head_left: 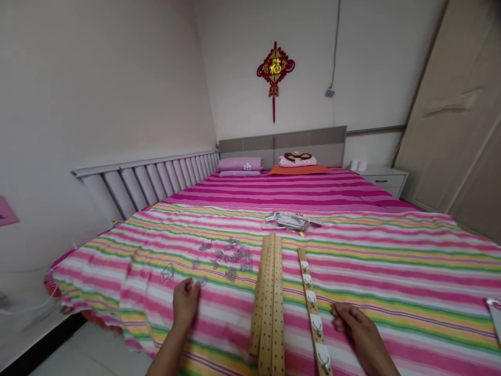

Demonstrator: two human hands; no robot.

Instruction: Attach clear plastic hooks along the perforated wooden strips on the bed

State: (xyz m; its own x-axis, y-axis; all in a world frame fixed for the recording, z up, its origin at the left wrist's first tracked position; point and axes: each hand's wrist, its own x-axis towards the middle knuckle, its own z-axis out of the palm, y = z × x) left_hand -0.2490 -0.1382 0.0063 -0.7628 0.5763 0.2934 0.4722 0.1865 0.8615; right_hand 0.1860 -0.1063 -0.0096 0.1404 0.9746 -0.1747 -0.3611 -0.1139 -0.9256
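My left hand [185, 303] rests on the striped bedsheet [391, 271] with fingers curled, close to several small clear clips [230, 257] scattered in front of it; whether it pinches one is hidden. My right hand [354, 324] lies with bent fingers beside a narrow wooden strip [313, 308] that carries several white-backed metal hooks, touching or nearly touching its right edge. Between the hands lie wooden pegboard strips [269, 297] side by side, pointing away from me.
A pile of clear plastic packets [288, 221] lies beyond the strips. Pillows [240, 165] and a headboard [282, 143] stand at the far end, a slatted rail [156, 180] on the left, a nightstand [381, 178] and wardrobe [457, 115] on the right.
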